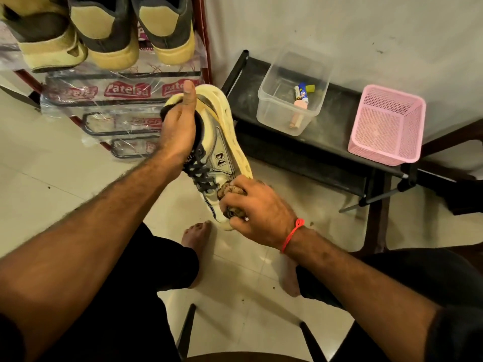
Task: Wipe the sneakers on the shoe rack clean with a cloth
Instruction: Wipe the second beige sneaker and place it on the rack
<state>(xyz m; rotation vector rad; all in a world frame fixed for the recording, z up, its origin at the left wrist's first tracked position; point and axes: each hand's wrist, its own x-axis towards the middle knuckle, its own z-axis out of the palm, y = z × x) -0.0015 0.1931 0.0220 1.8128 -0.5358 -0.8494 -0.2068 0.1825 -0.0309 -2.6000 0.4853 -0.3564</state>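
Gripping the cloth, my right hand is rubbing the toe while my left hand is clutching the light, stiff sneaker by its collar.

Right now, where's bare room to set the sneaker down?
Bare black bench between the clear tub and the pink basket; open floor tile left of the sneaker. Crowded: shoe rack's top tier, full of shoes.
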